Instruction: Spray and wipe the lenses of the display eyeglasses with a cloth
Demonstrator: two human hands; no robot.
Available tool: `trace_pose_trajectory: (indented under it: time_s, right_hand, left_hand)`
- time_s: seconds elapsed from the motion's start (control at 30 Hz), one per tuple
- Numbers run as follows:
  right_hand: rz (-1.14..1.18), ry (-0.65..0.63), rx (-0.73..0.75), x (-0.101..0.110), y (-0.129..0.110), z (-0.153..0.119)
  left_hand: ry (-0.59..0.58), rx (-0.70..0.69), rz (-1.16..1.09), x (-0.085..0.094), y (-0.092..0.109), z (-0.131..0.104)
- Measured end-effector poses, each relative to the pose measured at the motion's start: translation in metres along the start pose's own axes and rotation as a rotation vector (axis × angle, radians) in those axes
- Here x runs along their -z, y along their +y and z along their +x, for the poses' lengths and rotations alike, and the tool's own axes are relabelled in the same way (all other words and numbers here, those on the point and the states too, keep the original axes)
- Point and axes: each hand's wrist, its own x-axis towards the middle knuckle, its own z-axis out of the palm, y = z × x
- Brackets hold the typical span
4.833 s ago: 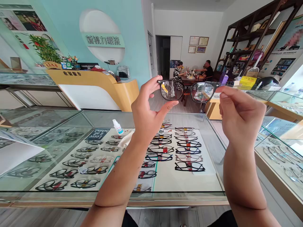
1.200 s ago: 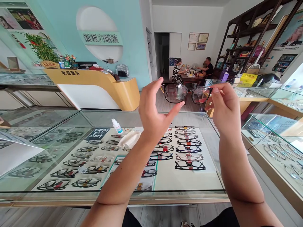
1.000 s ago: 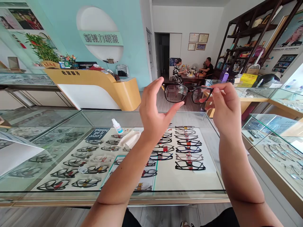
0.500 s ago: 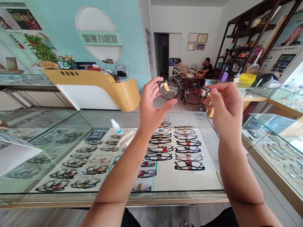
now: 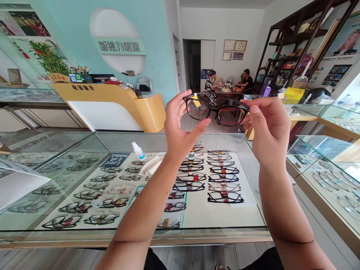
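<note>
A pair of black-rimmed eyeglasses (image 5: 214, 109) is held up above the glass display counter, with a yellow sticker on the left lens and red print on the right one. My left hand (image 5: 180, 131) has its fingers curled at the left end of the frame, its thumb stretched out below the left lens. At the right end, my right hand (image 5: 268, 129) pinches the frame between thumb and fingers. Under my arms, rows of eyeglasses (image 5: 225, 197) lie on the counter, beside a beige cloth (image 5: 152, 165) and a white spray bottle (image 5: 138, 150).
The glass counter (image 5: 247, 221) spans the front, with another glass case (image 5: 332, 150) to the right. A wood-fronted reception desk (image 5: 152, 112) stands behind on the left. Two people (image 5: 210, 88) sit at a table at the back, near a dark shelf (image 5: 289, 41).
The eyeglasses have tilted, so the top rims and the parts behind them show more. Their left end has shifted slightly left with my left hand. My right hand has barely moved.
</note>
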Motion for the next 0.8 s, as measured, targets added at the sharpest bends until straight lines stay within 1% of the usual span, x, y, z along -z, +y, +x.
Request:
trace_pose_trajectory:
  time_s: [0.23,0.4,0.53,0.7,0.8]
  right_hand:
    - [0.014,-0.027,0.009,-0.001,-0.003,0.0]
    - [-0.004,-0.061,0.028,-0.002,-0.007,-0.002]
    - [0.017,-0.075,0.042,-0.002,-0.01,-0.003]
    - [0.039,-0.08,0.064,-0.004,-0.012,-0.002]
    - [0.073,-0.084,0.042,-0.005,-0.013,-0.002]
  left_hand:
    - [0.006,-0.006,-0.044,0.0,0.002,0.0]
    - [-0.014,-0.024,-0.053,-0.002,0.001,0.001]
    - [-0.005,-0.048,-0.052,-0.004,0.001,0.003]
    - [-0.024,-0.03,-0.026,-0.004,0.001,0.002]
    - [-0.044,-0.02,-0.017,-0.002,-0.001,0.002]
